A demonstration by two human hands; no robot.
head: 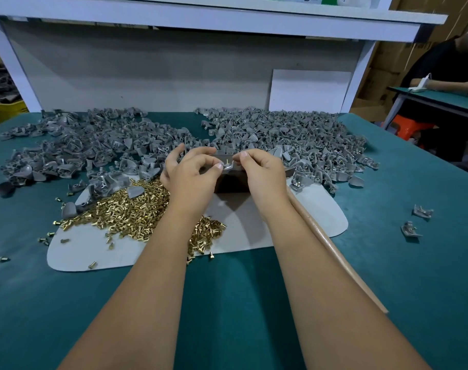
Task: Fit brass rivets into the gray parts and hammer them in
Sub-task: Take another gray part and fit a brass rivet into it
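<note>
Both hands, left hand point(193, 169) and right hand point(262, 166), pinch one gray part point(227, 166) over the dark block point(231, 182), steadying its upright rivet point(227, 163) for hammering.

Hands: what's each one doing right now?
Left hand: pinching the gray part.
Right hand: pinching the same gray part, with a rivet standing in it.
</note>
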